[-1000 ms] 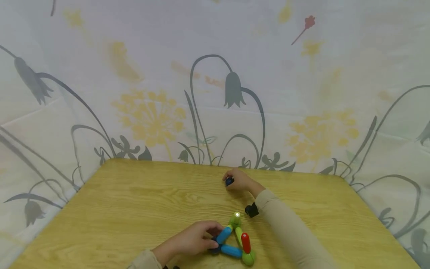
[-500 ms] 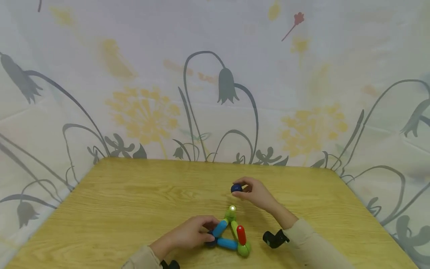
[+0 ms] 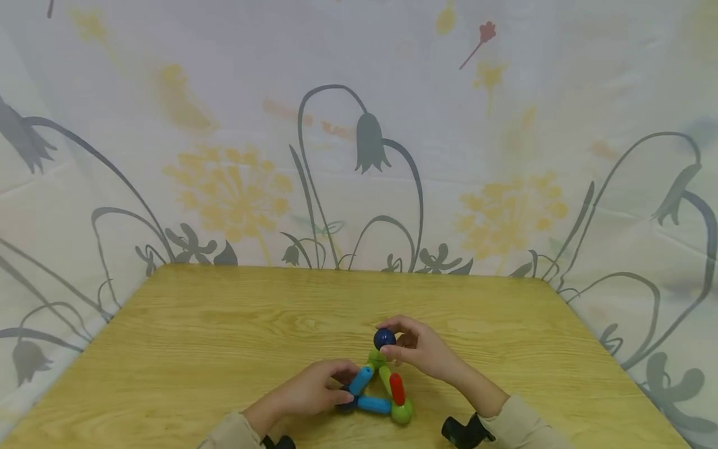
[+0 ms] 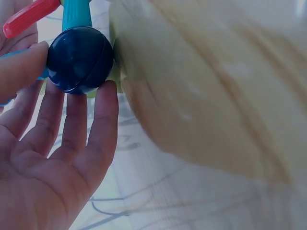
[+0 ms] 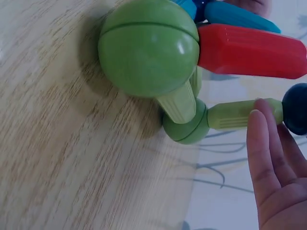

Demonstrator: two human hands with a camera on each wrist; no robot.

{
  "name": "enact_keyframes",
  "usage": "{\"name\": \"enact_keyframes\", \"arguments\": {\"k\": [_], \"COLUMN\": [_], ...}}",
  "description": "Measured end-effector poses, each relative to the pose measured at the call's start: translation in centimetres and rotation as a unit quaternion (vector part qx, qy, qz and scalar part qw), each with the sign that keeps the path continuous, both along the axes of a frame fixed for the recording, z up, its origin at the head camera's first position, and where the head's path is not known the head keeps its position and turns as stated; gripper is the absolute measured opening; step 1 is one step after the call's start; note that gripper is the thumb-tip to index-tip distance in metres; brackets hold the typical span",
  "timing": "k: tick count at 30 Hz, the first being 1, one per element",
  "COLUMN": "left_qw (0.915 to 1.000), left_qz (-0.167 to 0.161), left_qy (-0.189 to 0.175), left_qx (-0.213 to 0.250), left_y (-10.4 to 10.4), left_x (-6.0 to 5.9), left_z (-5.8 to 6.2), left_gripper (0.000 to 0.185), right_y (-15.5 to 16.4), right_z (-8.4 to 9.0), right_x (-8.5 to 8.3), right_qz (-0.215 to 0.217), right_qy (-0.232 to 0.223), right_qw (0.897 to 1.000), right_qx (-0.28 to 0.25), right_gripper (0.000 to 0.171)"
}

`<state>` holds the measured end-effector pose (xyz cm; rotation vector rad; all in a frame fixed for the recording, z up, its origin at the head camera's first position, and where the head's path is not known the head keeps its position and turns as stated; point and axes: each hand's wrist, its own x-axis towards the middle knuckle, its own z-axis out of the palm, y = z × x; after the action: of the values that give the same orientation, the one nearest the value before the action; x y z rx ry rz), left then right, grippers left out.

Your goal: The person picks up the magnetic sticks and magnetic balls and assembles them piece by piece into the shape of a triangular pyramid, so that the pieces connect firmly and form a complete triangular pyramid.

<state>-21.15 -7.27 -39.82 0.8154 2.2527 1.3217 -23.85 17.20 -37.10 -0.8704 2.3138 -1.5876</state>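
A triangle of chunky rods and balls lies on the tabletop. At its left corner my left hand (image 3: pixel 314 390) holds a dark blue ball (image 4: pixel 80 60) between thumb and fingers. Blue rods (image 3: pixel 374 405) join that corner, one flat and one tilted upward. The near right corner is a green ball (image 5: pixel 147 48) with a red rod (image 3: pixel 397 388) standing on it. From the far green ball (image 5: pixel 186 125) rises a light green rod (image 5: pixel 240 114). My right hand (image 3: pixel 423 350) pinches another dark blue ball (image 3: pixel 384 338), which appears to touch this rod's top.
The wood-grain tabletop (image 3: pixel 224 324) reaches back to a pale cloth (image 3: pixel 252 62) printed with flowers, which also runs along both sides. Black devices sit at the cuffs, one by the right wrist (image 3: pixel 465 431) and one by the left wrist (image 3: pixel 279 443).
My right hand has brought the dark blue ball from the table's far part toward me, onto the upright green rod. The left hand keeps its hold. The whole view has shifted slightly.
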Motion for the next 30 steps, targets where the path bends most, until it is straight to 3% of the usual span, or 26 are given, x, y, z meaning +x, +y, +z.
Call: {"name": "enact_keyframes", "arguments": {"k": [12,20,25,30], "left_qw": [0.9998,0.9996,0.9996,0.9996], "left_qz": [0.013,0.024,0.026,0.025], "left_qy": [-0.007,-0.006,-0.003,-0.004], "left_qx": [0.012,0.014,0.013,0.009], "left_y": [0.8,1.0,1.0,1.1], "left_x": [-0.1,0.1,0.2,0.4], "left_z": [0.0,0.1,0.1,0.2], "left_gripper": [0.025,0.024,0.033,0.037], "right_y": [0.0,1.7,2.7,2.8], "right_z": [-1.0,-1.4,-2.1,-2.8], "right_x": [0.9,2.0,2.2,2.1], "right_qz": [0.089,0.089,0.09,0.085], "right_qy": [0.027,0.024,0.019,0.01], "right_qw": [0.996,0.995,0.995,0.996], "right_qx": [0.013,0.026,0.021,0.026], "right_gripper": [0.047,0.07,0.064,0.041]}}
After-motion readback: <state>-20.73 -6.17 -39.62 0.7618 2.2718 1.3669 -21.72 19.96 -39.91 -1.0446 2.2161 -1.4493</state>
